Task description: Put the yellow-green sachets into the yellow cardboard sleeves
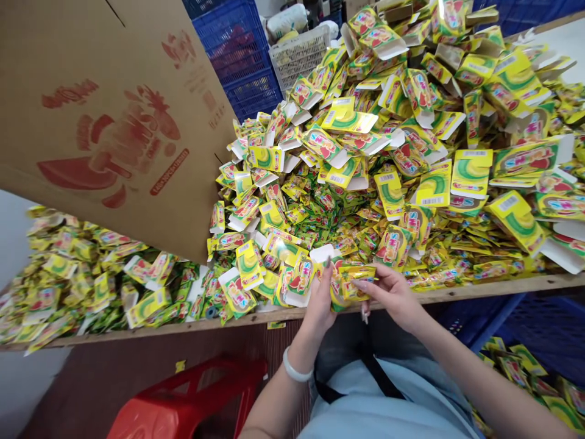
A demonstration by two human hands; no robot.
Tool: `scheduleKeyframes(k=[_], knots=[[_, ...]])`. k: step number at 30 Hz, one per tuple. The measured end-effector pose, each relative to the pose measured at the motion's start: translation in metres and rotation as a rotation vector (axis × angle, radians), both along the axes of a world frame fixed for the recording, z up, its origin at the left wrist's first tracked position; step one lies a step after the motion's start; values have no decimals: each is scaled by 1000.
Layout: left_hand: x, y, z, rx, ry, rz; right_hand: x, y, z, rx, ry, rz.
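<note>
My left hand [321, 299], with a pale bracelet on its wrist, holds a small yellow and green box [337, 285] near the table's front edge. The box's white end flap stands up. Against the box, my right hand [393, 297] pinches yellow candy packets [359, 280] between thumb and fingers. How many packets it holds is hard to tell. Just beyond both hands, small loose packets [320, 213] lie in a hollow among heaped boxes [393, 122], many with open flaps.
A large cardboard carton [109, 122] stands at the left on the wooden-edged table [457, 294]. Blue crates [237, 49] and a white crate [299, 61] are behind. A red stool [150, 414] is below left; a blue crate [543, 323] with more boxes is below right.
</note>
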State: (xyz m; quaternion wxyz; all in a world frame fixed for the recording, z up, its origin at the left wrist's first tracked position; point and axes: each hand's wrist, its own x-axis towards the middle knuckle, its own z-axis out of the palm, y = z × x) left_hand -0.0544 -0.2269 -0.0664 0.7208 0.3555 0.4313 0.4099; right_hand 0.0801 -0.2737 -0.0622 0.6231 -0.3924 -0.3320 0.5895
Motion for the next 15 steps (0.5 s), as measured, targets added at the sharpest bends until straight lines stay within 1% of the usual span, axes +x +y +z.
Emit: scheduleKeyframes(k=[2,4,5,7,9,11,13,15], knots=[[-5,1,5,76,41,-91,15,4,11,14,-63,-84],[-11,2,7,162,102,-227,28,12,22,54,-159,-171],[-13,2,8,185,127,-301,32,16,26,95,-230,-194],[-17,2,11,225,168,-410,36,23,33,237,-436,-177],[-19,3,15,274,208,-473,38,25,37,420,-685,-84],[-21,4,21,348,263,-510,41,22,41,544,-926,74],[-22,5,26,420,345,-547,45,17,46,539,-1137,228],[-22,7,27,447,408,-596,50,13,53,478,-1278,324]])
